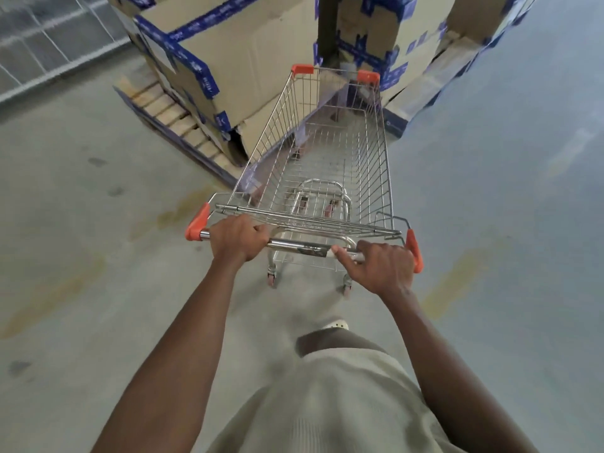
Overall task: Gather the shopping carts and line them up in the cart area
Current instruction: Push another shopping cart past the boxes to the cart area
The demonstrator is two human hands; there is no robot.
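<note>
One wire shopping cart (376, 152) with orange corner caps stands straight ahead of me, its basket empty. Its chrome handle bar (300, 247) runs across the middle of the view. My left hand (238, 238) is wrapped around the bar near its left end. My right hand (380, 268) grips the bar near its right end. The cart's nose points at stacked cardboard boxes. Two rear wheels show under the handle. No other cart is in view.
Large cardboard boxes with blue tape (228, 60) sit on a wooden pallet (170, 116) just ahead and left of the cart's front. More boxes (425, 44) stand ahead on the right. A wire fence (42, 44) runs at far left. Grey concrete floor (506, 191) spreads around.
</note>
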